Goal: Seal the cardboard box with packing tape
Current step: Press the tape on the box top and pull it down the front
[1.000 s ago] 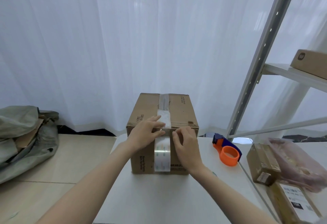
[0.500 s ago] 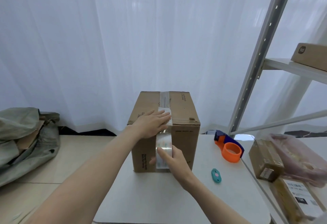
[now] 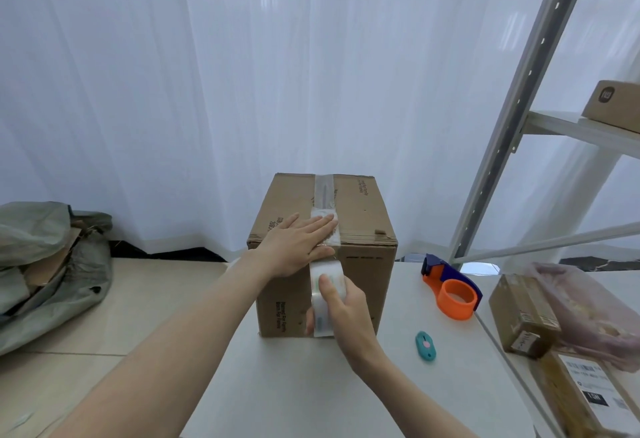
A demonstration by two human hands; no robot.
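A: Where is the box (image 3: 363, 264)?

B: On the white table (image 3: 311, 385), upright, near its far edge, in front of the curtain (image 3: 242, 74).

A: And the tape (image 3: 325, 191)?

B: A clear strip runs along the middle of the top, over the front edge and down the front face almost to the bottom.

A: What is the left hand (image 3: 294, 247) doing?

B: It lies flat and open, palm down, on the top of the box at the front edge. The fingers are stretched out together, and the fingertips (image 3: 329, 221) rest on the tape.

A: The right hand (image 3: 343, 309)?

B: It is pressed against the front face, low down, over the tape. The thumb (image 3: 325, 287) points up along the strip. The fingers are loosely curled; it grips nothing that I can see, it only presses.

A: What else is on the table?

B: To the right of the box lies an orange and blue dispenser (image 3: 453, 288), well apart from it. A small teal cutter (image 3: 426, 346) lies nearer, between the dispenser and the table's front.

A: And further right?

B: Small parcels (image 3: 523, 316) and a pinkish bag (image 3: 588, 309) by a metal rack (image 3: 512, 119). On the floor at the left is a grey sack (image 3: 45, 271)
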